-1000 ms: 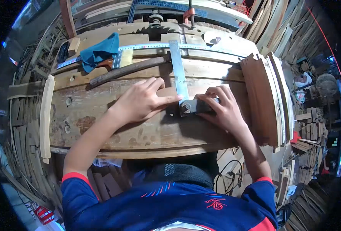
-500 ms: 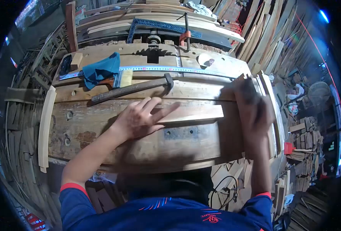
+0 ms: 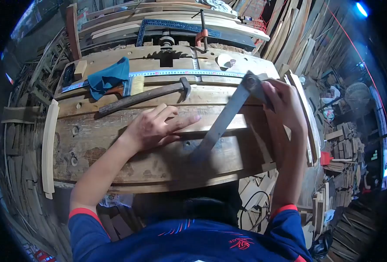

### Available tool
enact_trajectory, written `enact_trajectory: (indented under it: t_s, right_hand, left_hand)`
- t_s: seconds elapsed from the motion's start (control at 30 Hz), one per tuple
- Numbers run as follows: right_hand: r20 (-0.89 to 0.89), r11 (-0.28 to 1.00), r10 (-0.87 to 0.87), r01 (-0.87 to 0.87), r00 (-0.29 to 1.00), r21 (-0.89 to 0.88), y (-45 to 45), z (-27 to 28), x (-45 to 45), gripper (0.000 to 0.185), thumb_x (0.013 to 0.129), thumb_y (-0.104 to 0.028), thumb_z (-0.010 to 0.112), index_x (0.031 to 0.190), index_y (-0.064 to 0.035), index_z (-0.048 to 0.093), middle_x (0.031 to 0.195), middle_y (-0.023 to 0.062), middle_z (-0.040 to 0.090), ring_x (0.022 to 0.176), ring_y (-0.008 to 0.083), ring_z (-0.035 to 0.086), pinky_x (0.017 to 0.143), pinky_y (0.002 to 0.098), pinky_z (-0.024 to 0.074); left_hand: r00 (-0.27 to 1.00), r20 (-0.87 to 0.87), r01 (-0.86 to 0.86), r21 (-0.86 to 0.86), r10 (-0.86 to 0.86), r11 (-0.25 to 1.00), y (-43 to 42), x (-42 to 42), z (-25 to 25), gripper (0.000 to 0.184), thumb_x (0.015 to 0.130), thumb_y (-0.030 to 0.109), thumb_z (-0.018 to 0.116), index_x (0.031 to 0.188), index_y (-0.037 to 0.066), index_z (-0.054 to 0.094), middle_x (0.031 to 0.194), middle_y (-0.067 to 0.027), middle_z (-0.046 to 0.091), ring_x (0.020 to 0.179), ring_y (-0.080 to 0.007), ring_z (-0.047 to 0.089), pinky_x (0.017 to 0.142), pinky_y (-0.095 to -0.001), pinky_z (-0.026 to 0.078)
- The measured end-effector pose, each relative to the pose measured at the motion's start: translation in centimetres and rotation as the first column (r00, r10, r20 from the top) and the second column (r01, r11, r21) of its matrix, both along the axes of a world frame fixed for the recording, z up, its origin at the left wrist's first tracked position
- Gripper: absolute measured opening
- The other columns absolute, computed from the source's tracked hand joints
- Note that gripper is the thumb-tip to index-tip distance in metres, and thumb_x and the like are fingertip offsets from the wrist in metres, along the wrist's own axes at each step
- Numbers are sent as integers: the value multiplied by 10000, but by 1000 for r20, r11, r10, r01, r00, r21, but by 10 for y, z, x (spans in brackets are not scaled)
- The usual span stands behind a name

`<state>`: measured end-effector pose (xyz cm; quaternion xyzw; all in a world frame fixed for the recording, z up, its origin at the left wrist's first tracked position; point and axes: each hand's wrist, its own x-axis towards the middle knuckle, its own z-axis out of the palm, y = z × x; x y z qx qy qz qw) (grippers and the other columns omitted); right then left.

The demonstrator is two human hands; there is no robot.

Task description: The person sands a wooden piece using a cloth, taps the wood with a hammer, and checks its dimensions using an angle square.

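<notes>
1. Resting the left hand (image 3: 152, 126), with fingers loosely spread, on the left end of a pale, straight wooden strip (image 3: 238, 122) lying flat on the scuffed brown wooden tabletop (image 3: 145, 174).
2. Gripping a metal-bladed, dark-handled bevel gauge (image 3: 229, 112) in the right hand (image 3: 287, 105), right of the strip, with the blade slanting across it in view.
3. Just beyond the strip, a dark wooden-handled hammer (image 3: 143, 96).
4. Farther beyond the strip, a teal cloth (image 3: 108, 78) partly over a pale-bristled brush (image 3: 136, 85).

Camera: on my head | facing: forward and down across the tabletop (image 3: 95, 137) | range: near, my shirt (image 3: 193, 238) at bottom, left hand (image 3: 152, 129) and right hand (image 3: 287, 105) in frame
</notes>
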<state>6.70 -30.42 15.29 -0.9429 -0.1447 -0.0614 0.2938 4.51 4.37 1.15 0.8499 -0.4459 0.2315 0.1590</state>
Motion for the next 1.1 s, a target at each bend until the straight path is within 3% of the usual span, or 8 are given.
enact_trajectory:
  t_s: [0.17,0.3,0.4,0.53,0.6,0.67,0.8,1.1]
  right_hand:
    - [-112,985,55,-73,992,-159,9,-24,22,403,1069,-376,601,1130,-5,747,753,233,695,634,278,669,651,406,519]
    - [-84,978,-88,70,993,-198,-7,-37,31,429,1067,-421,593,1126,-32,763,743,215,705,638,265,667,652,414,520]
    - [-58,992,-10,3,998,-127,-7,-47,34,442,1065,-433,593,1111,-28,764,726,199,704,638,246,674,645,405,515]
    - [-208,990,38,-65,977,-126,19,-44,35,483,1038,-463,631,1035,-1,769,689,201,674,613,255,650,620,426,490]
    - [-149,946,122,-160,981,-281,31,-50,43,500,979,-492,696,1027,-1,779,731,163,732,624,255,697,616,404,536]
    - [-218,957,178,-221,959,-188,45,-57,44,430,956,-442,742,1030,-21,783,716,124,724,606,230,672,621,390,526]
    - [-200,859,308,-362,930,-363,62,-68,51,457,949,-463,738,1084,-29,779,828,175,750,738,317,718,715,421,567]
    - [-179,832,482,-512,858,-215,70,-94,49,420,995,-401,683,1141,-12,747,972,258,731,929,435,699,857,492,555]
  left_hand:
    - [1000,12,-1,57,1,998,0,-2,5,861,812,343,837,1570,448,442,987,-16,594,880,-206,630,721,-354,625]
    - [999,-36,-9,52,11,999,2,-2,2,811,793,363,844,1534,399,517,1037,-40,605,913,-244,641,786,-378,614]
    - [1000,-7,2,33,-2,999,1,0,0,835,797,360,848,1548,425,489,989,-19,592,879,-199,622,753,-351,624]
    - [996,-88,-4,33,7,999,3,-1,2,820,789,375,846,1541,368,518,1066,-45,626,925,-256,653,799,-397,614]
    - [993,-114,-13,61,20,998,3,-2,5,825,784,378,842,1542,368,517,1089,-51,633,950,-271,663,818,-412,616]
    - [993,-115,-12,77,21,997,3,-3,7,809,793,380,832,1540,367,520,1091,-54,634,960,-275,669,825,-417,616]
    - [994,-108,-5,132,20,991,4,-1,8,791,814,366,811,1547,367,513,1084,-75,635,965,-287,672,838,-426,612]
    - [984,-170,-33,117,53,993,5,-2,5,777,799,301,830,1525,269,557,1045,-84,636,930,-280,659,837,-415,589]
